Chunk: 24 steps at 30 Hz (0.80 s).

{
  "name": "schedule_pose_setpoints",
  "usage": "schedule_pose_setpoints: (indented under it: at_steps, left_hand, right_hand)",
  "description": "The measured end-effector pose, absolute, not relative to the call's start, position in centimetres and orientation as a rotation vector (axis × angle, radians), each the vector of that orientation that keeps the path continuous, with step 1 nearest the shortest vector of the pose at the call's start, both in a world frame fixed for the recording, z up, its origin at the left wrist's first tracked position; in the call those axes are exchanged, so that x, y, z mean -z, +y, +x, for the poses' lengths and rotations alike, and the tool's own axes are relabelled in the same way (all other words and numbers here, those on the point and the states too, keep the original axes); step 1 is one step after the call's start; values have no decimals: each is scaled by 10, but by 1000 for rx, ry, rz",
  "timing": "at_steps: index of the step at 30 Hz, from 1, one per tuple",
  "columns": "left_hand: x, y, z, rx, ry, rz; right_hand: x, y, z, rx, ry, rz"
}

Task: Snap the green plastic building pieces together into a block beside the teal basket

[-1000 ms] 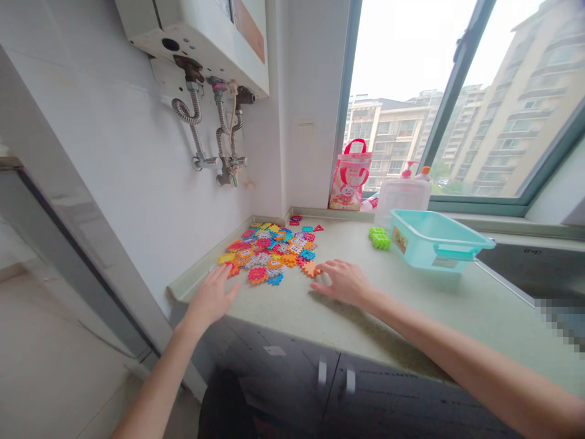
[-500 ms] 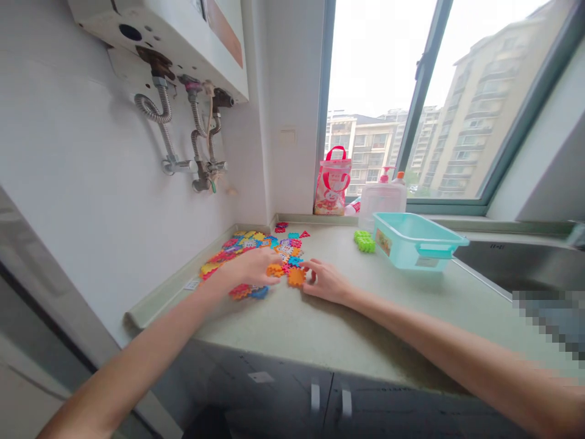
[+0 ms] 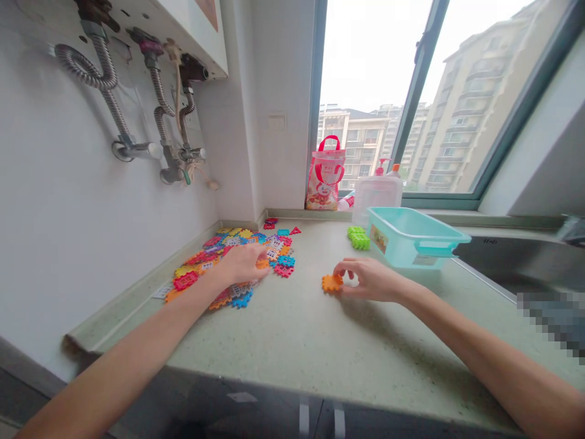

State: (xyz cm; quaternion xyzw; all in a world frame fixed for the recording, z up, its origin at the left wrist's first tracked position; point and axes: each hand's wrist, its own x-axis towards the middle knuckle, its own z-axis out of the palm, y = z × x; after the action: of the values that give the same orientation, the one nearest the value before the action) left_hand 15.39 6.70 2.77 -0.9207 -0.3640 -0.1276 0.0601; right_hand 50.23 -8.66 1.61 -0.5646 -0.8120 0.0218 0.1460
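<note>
My right hand [image 3: 372,278] pinches an orange toothed plastic building piece [image 3: 331,283] by its right edge, just over the counter. On the left, my left hand [image 3: 244,263] reaches across a heap of interlocking building pieces [image 3: 186,280] in red, yellow, blue, orange and white. Its fingers are curled on another orange piece [image 3: 262,264], partly hidden by them. Beside its fingertips lie a blue piece [image 3: 286,261] and a red piece [image 3: 284,271]. Bright green pieces [image 3: 359,238] sit together farther back, to the right.
A turquoise plastic tub [image 3: 411,238] stands next to the green pieces, with a metal sink [image 3: 493,259] to its right. By the window are a red-handled bag [image 3: 325,183] and a translucent container [image 3: 377,195]. Metal pipes [image 3: 159,128] hang on the left wall.
My right hand has moved right, carrying its orange piece away from the heap. My left hand has shifted slightly left and back over the heap with its orange piece. The view has turned and come closer.
</note>
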Motion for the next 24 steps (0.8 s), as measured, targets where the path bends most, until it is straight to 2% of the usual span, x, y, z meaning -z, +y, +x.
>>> schedule_pose_setpoints:
  at_steps: [8,15,21,24]
  left_hand:
    - [-34,81,142,309,-1234,-2888]
    - [-35,80,142,474,-1253,-2939]
    - [-38,69,148,273,-1247,-2955]
    - [-35,67,149,306,-1223,-3001]
  right_hand:
    - [-8,-83,509,79,-2315,-1767]
    - [-5,-82,504,57,-2303,-1659]
    - [0,-79,507,-14,-2315,-1600]
    - [0,-78,508,-10,-2305,-1582]
